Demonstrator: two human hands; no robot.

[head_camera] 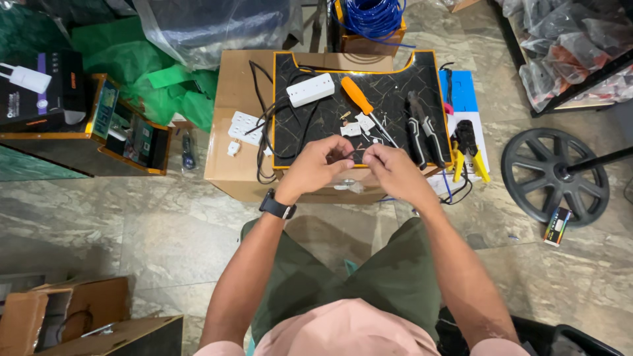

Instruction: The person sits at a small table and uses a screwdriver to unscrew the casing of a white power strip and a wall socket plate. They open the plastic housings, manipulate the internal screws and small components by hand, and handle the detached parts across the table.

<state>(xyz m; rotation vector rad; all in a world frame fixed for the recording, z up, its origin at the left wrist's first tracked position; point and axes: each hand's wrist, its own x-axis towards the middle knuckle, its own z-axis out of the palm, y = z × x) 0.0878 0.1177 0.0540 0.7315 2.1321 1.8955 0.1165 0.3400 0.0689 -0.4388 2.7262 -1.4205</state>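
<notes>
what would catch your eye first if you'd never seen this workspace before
First the two hands, left hand and right hand, pinched together over a tiny part at the front edge of a black marbled tray on a cardboard box. Next the orange-handled screwdriver lying slantwise mid-tray, with a white power strip to its left. A coil of blue cable sits beyond the tray.

There is one orange screwdriver (359, 97), one white power strip (310, 89) and one coil of blue cable (374, 16). There is one black wheel (554, 175). Two hands, the left hand (315, 165) and the right hand (394, 169), are out.
</notes>
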